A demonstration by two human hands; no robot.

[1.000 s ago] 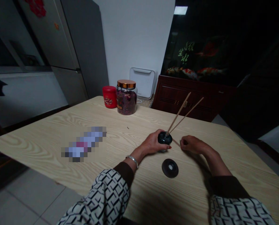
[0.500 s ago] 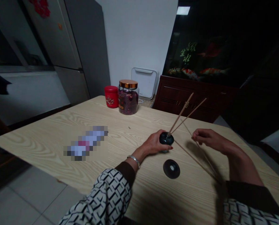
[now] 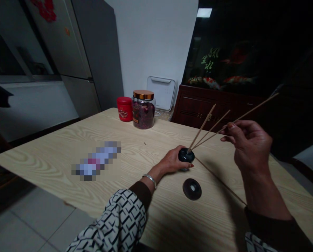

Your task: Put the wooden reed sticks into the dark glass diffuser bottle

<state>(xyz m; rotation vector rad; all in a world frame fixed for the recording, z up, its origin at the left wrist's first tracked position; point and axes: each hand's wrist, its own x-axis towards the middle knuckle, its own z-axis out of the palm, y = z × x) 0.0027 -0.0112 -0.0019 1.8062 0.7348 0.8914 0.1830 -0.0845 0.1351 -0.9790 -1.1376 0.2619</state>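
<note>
Pale wooden surface [image 3: 54,150], layout:
Centre-right: small dark round pot [image 3: 186,155] in left grip [image 3: 172,161], two thin wooden sticks [image 3: 202,126] in it; dark round disc [image 3: 192,189] just before; right grip [image 3: 251,145] w/ third stick [image 3: 256,107] to right; red tin [image 3: 124,109] left of glass jar [image 3: 143,112], far behind.

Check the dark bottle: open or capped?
Open: the dark bottle has two sticks in its neck, and a round dark disc, likely its cap, lies apart on the table. The right hand holds a third stick.

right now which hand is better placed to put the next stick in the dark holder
Right. The right hand pinches a stick angled toward the dark holder; the left hand grips that holder.
</note>
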